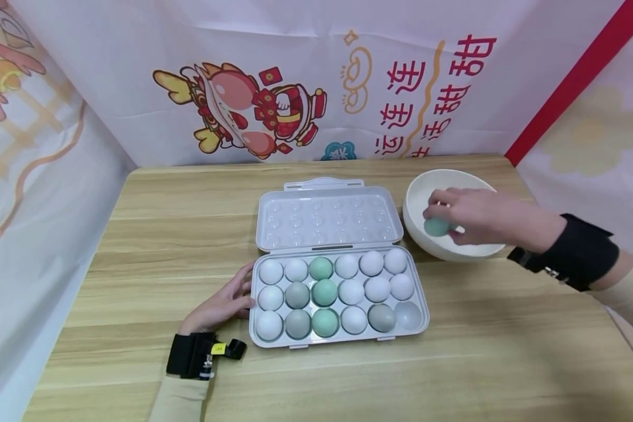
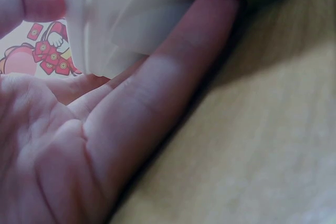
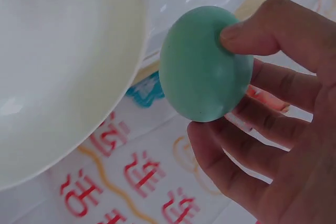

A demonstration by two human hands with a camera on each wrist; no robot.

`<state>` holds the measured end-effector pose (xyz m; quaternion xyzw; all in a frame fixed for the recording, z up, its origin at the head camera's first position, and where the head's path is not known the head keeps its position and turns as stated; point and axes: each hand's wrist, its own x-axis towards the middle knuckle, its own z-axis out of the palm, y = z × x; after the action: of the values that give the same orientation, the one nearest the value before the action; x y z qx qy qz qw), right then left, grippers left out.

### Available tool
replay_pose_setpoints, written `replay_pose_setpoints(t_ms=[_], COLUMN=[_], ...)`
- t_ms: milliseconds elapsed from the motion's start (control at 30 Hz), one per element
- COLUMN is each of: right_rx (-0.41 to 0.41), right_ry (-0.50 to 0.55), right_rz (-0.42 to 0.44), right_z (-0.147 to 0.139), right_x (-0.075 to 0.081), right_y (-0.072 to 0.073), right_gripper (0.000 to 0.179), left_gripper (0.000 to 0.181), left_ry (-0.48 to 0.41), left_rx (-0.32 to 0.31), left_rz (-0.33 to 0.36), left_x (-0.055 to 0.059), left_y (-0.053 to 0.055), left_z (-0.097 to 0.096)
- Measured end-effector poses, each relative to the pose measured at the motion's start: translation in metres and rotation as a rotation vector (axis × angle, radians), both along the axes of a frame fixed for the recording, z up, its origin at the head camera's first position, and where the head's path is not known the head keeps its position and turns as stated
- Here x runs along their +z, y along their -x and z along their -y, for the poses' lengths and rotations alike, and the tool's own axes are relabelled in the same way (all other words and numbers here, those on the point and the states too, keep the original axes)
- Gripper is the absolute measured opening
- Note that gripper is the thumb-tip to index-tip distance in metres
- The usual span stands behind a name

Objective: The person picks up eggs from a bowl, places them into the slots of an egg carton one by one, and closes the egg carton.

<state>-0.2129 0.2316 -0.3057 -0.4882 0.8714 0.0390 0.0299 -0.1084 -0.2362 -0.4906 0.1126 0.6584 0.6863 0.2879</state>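
Note:
Over the white bowl [image 1: 443, 249], my right hand [image 1: 480, 217] pinches a green egg [image 3: 205, 64] between thumb and fingertips. At the left end of the white egg box [image 1: 422, 328], my left hand [image 1: 218, 308] grips its edge. In the left wrist view, one finger [image 2: 152, 87] reaches beneath the box while another digit touches its side. White, grey and green eggs fill the cups in rows, except the front right cup [image 1: 408, 316], which holds none. The box's dimpled lid [image 1: 329, 217] lies folded back behind it.
The bowl stands right beside the lid, toward the table's back right. Wood-grain tabletop [image 1: 158, 234] extends left of the box and in front of it. A printed cloth [image 1: 295, 35] with cartoon figures and red characters hangs behind the table, with more cloth at both sides.

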Motion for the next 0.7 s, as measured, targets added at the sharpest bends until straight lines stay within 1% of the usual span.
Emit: replay_pose_setpoints(t_ms=[67,167,300,400,500,600,700], right_rx=[0.064,0.162,0.251,0.291,0.318,0.339,0.347], right_ry=[0.024,0.057,0.052,0.064,0.105,0.121,0.11], right_rz=[-0.012,-0.056,-0.095,-0.129,-0.159,-0.174,-0.186], right_z=[0.008,0.019,0.027,0.029,0.029,0.029,0.03], right_x=[-0.003,-0.013,-0.029,-0.041,-0.054,-0.065,-0.076], right_y=[-0.012,-0.029,-0.05,-0.064,-0.076,-0.083,-0.088], right_gripper=[0.045,0.042,0.049,0.052,0.05,0.048,0.048], left_gripper=[0.086,0.086,0.086,0.086,0.085,0.084,0.084], left_ry=[0.004,0.006,-0.001,-0.007,-0.013,-0.013,-0.004], left_rx=[0.004,0.009,0.007,0.003,0.001,0.0,0.001], left_rz=[-0.004,-0.01,-0.014,-0.016,-0.015,-0.013,-0.01], left_x=[0.0,-0.001,-0.001,-0.002,-0.001,-0.001,-0.001], left_y=[-0.001,-0.002,-0.003,-0.002,-0.002,-0.001,-0.001], left_z=[0.001,0.002,0.001,-0.001,-0.002,-0.001,0.0])
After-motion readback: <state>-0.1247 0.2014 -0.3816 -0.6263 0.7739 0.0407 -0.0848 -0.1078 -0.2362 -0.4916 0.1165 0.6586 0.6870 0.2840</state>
